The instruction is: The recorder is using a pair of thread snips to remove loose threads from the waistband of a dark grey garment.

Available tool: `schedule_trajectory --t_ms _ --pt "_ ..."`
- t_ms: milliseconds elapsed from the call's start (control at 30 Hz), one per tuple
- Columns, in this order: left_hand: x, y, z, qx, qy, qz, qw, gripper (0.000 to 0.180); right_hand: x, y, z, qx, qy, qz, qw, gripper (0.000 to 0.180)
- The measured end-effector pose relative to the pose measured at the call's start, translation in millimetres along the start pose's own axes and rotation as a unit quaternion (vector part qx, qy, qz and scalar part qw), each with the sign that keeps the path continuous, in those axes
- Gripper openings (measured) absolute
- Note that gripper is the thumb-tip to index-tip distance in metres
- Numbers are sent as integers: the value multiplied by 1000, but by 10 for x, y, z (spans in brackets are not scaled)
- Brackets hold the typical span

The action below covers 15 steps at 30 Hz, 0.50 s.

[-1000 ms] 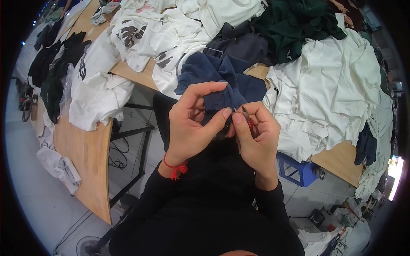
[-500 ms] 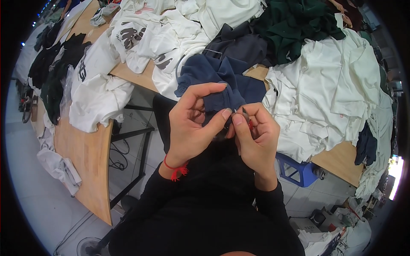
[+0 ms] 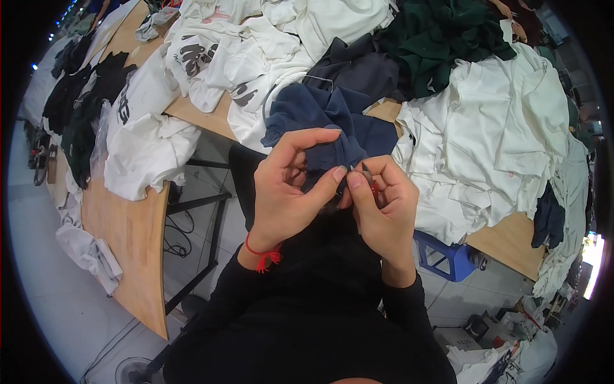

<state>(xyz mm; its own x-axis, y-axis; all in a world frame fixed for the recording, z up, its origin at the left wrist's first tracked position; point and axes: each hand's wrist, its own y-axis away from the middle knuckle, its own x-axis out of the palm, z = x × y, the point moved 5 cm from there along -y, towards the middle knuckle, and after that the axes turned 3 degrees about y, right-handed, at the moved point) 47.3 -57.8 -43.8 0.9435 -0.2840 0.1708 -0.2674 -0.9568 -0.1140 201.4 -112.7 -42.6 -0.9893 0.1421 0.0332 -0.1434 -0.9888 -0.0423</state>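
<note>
A navy blue garment (image 3: 304,114) drapes from the table edge towards me, its near end bunched between my hands. My left hand (image 3: 284,182), with a red string bracelet at the wrist, pinches that cloth between thumb and fingers. Close beside it, my right hand (image 3: 390,214) is closed around small thread snips (image 3: 366,171), whose dark pointed tips stick up past the thumb. A bit of red shows between the fingers there. The right thumb and fingertip meet at the edge of the cloth; whether they also pinch the fabric is hidden.
White garments (image 3: 480,141) lie heaped on the right, and printed white shirts (image 3: 256,57) at the back left. Behind the navy cloth are a dark green pile (image 3: 441,45) and a dark grey garment (image 3: 358,67). A blue plastic stool (image 3: 448,256) stands under the right table. Another person's hand (image 3: 504,9) shows far right.
Both hands stay nearly in place, with the navy cloth still between them. Only a very slight shift of the fingers and view shows.
</note>
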Motion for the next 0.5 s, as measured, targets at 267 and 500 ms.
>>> schedule_trajectory --t_ms 267,500 --pt "53 -1 -14 -6 26 4 1000 49 -18 2 -8 17 -20 -10 1000 10" --pt "45 -2 -17 -13 70 9 997 49 -10 4 7 18 -26 -2 999 9"
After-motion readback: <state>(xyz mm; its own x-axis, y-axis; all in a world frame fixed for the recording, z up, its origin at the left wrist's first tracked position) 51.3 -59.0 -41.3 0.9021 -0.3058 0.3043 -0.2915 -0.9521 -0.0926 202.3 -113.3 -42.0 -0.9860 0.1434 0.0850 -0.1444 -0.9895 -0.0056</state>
